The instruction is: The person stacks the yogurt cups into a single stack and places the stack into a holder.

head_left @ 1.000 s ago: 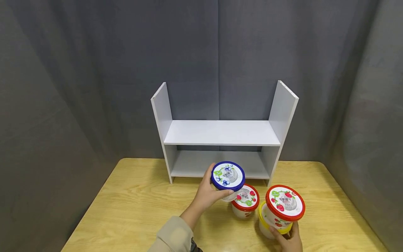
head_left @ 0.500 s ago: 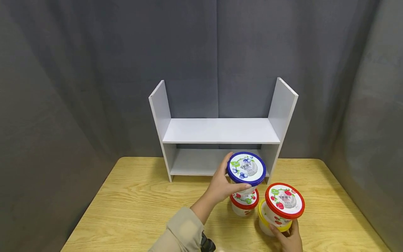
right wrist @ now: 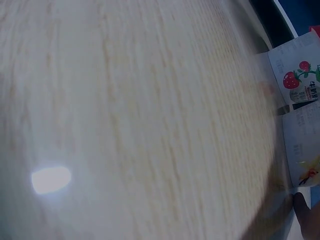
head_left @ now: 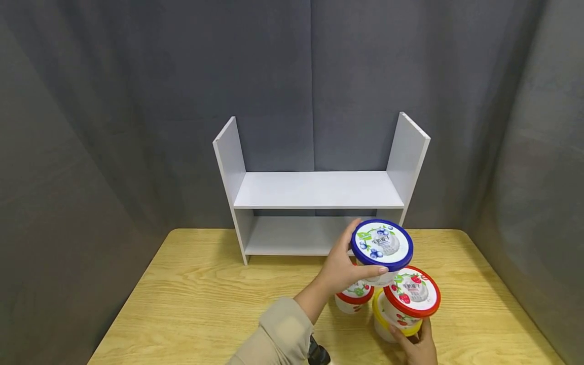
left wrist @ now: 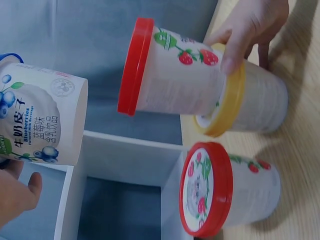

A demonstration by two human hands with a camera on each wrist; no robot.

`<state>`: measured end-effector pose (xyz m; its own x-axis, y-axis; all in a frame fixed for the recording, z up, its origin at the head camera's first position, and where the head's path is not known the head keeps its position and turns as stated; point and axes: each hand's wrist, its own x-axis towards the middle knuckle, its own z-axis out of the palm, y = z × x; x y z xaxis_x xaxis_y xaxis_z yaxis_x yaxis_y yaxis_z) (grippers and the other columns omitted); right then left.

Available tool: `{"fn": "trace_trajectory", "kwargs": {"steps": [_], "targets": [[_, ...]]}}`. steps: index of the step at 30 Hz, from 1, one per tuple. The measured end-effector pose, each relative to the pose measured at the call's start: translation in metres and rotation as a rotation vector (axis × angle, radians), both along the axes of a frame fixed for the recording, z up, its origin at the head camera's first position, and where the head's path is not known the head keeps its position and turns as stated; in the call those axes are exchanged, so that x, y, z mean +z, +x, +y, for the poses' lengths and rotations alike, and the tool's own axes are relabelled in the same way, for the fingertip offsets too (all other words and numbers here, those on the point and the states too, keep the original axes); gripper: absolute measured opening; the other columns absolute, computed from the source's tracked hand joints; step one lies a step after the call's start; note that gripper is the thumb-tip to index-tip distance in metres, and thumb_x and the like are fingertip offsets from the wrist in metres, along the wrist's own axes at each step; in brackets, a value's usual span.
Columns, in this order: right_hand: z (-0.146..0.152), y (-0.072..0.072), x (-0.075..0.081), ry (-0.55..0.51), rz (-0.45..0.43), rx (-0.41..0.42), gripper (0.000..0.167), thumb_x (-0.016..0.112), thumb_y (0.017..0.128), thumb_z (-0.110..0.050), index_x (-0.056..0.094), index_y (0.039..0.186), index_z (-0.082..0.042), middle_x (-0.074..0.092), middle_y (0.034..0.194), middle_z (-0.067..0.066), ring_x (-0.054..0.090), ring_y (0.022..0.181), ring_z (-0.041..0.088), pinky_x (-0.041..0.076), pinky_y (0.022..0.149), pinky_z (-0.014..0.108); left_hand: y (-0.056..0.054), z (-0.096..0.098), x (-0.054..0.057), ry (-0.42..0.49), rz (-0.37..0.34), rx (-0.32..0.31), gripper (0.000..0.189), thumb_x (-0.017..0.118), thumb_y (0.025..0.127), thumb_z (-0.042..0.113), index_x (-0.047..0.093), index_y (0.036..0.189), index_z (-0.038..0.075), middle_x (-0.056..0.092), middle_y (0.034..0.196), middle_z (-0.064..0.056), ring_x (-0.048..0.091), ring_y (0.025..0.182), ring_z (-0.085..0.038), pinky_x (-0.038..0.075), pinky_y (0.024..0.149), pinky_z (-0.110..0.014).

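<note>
Blueberry tub hangs upright in the left hand, clear of the bench and in front of the white shelf. The thumb lies across the near side just under the blue lid and the other fingers curl round the far side, pinching the tub between them. Close by, an upper strawberry tub sits on a yellow-lidded tub; the left wrist view shows a gap between that stack and the blueberry tub. The right hand grips the yellow-lidded tub, one finger over its lid. Another strawberry tub stands on the bench beside the stack.

Its wall looks thin and smooth, so I expect it to be light, a bit springy and likely to slip or dent under a hard squeeze; whether it is full I cannot tell. Just below the rim seems the best hold, stiffest there, without prying at the lid.
</note>
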<state>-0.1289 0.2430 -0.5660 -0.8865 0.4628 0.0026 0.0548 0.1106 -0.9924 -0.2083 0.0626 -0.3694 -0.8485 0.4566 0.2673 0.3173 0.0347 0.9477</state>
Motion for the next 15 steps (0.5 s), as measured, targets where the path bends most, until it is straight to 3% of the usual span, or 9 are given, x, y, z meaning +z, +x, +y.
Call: {"fn": "trace_trajectory", "kwargs": {"steps": [6,15], "targets": [[-0.006,0.005,0.016,-0.007,0.008,-0.006,0.071,0.068,0.075,-0.014,0.024,0.131,-0.014,0.037,0.11,-0.006,0.039,0.092,0.0,0.036,0.07,0.007,0.001,0.016,-0.002,-0.025,-0.018,-0.016,0.089,0.077,0.064,0.026,0.023,0.133,0.036,0.036,0.127,0.01,0.039,0.109,-0.012,0.039,0.082,-0.025],[-0.005,0.005,0.016,-0.05,0.001,0.025,0.069,0.067,0.076,-0.014,0.025,0.13,-0.019,0.038,0.11,-0.006,0.042,0.089,-0.003,0.039,0.07,0.01,0.005,0.035,0.0,-0.042,-0.081,-0.006,0.086,0.077,0.064,0.025,0.027,0.133,0.033,0.038,0.124,0.011,0.04,0.108,-0.008,0.038,0.085,-0.025]]}}
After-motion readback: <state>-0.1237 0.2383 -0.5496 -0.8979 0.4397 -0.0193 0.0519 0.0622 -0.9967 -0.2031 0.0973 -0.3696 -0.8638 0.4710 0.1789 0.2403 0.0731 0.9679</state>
